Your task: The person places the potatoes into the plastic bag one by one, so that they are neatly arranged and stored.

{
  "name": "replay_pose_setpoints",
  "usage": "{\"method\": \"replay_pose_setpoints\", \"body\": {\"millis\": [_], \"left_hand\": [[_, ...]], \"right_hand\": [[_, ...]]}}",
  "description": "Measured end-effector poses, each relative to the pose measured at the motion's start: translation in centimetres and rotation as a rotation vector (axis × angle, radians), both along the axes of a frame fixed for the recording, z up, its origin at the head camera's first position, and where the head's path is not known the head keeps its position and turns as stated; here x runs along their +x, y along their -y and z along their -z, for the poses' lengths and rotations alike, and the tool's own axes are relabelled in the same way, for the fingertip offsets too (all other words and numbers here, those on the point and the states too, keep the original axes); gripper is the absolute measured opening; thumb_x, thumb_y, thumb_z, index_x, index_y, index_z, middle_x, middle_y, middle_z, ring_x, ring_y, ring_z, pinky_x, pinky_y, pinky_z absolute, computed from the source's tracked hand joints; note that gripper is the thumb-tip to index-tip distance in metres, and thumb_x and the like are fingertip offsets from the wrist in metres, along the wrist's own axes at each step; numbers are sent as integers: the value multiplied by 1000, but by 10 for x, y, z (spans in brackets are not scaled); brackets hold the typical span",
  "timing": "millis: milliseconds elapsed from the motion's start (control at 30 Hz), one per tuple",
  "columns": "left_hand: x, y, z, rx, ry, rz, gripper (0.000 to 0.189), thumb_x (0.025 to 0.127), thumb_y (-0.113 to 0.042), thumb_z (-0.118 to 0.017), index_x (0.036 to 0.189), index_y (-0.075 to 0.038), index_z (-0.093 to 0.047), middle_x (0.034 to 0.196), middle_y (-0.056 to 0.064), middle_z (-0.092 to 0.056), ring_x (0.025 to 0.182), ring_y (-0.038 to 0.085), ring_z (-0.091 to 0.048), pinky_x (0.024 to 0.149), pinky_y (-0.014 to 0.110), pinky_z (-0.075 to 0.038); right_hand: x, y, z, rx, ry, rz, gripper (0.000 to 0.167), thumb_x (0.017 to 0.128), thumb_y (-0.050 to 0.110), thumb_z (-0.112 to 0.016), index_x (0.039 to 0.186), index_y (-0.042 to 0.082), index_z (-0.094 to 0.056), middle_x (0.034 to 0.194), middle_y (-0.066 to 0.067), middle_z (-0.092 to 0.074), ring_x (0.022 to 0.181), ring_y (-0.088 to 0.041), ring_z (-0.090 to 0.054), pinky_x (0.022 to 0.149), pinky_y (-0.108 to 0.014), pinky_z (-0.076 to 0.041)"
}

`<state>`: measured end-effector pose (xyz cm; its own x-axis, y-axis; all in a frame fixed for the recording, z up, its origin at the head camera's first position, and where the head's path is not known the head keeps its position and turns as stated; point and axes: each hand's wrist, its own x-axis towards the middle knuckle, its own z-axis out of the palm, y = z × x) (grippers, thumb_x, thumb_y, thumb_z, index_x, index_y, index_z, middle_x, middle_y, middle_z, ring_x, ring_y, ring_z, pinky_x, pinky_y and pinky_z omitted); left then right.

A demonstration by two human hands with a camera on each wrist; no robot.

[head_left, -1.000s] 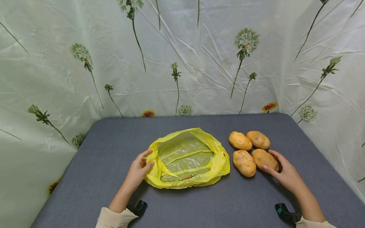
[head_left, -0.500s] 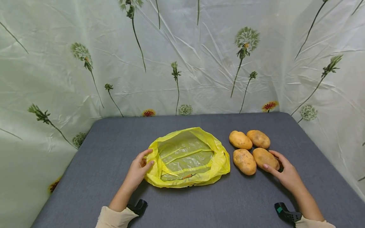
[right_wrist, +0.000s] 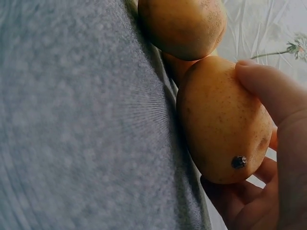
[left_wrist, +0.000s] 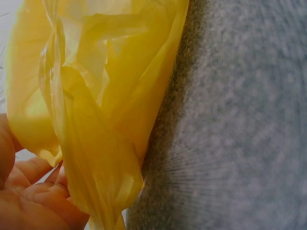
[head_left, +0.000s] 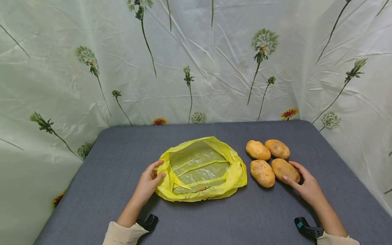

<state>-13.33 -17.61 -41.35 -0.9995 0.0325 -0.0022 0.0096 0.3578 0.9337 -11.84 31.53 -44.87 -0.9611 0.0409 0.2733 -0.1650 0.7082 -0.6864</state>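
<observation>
A yellow plastic bag (head_left: 239,173) lies mouth-up and spread wide at the middle of the table; nothing shows inside it. At its left rim, my left hand (head_left: 146,185) holds the plastic between thumb and curled fingers; folds of the bag (left_wrist: 96,143) partly cover those fingers in the left wrist view. Several potatoes sit in a cluster to the right of the bag. My right hand (head_left: 309,189) grips the nearest right potato (head_left: 284,170), thumb on top and fingers round its far side. That potato (right_wrist: 223,120) still rests on the table, close against its neighbour (head_left: 262,173).
Two more potatoes, one at the left (head_left: 258,150) and one at the right (head_left: 277,149), lie behind the front pair. The table (head_left: 214,224) has a dark grey cloth cover. A flower-printed curtain (head_left: 196,61) hangs behind it and at both sides.
Both hands keep their places on the bag and the potato. Only a very slight shift of the head view shows.
</observation>
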Motion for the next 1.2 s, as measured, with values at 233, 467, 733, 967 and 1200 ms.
{"method": "replay_pose_setpoints", "body": {"millis": [233,467,733,967,1200], "left_hand": [[5,-4,-11,-7,-13,11,45,86,1,-56,129,2,-41,110,18,-46,77,19,-45,60,22,-42],[5,-4,-11,-3,-4,-3,45,86,2,-56,129,1,-43,106,17,-47,75,19,-45,59,22,-41],[5,-4,-10,5,2,1,44,86,1,-55,129,1,-43,105,17,-48,76,18,-46,60,22,-43],[4,-3,-8,13,2,-6,45,86,2,-56,129,0,-43,102,17,-48,75,18,-46,60,22,-42],[-9,8,22,-4,-37,8,45,86,-5,-59,129,-7,-44,104,12,-48,74,17,-46,60,24,-43]], "right_hand": [[1,2,-1,-51,-25,1,58,80,15,-69,129,-1,-42,110,-25,-52,88,15,-38,69,-8,-31],[0,3,-2,-66,-110,35,55,78,11,-70,126,-1,-45,112,-11,-50,89,16,-40,69,-7,-33],[-1,5,-1,-90,-189,53,54,76,8,-71,124,0,-47,109,28,-39,91,15,-41,70,-5,-33],[-1,9,-6,-116,-199,54,56,76,6,-71,127,2,-47,110,26,-42,94,13,-42,72,-5,-33],[-4,14,-17,-134,-201,36,60,75,3,-71,129,4,-45,120,-2,-48,99,11,-41,75,-5,-33]]}}
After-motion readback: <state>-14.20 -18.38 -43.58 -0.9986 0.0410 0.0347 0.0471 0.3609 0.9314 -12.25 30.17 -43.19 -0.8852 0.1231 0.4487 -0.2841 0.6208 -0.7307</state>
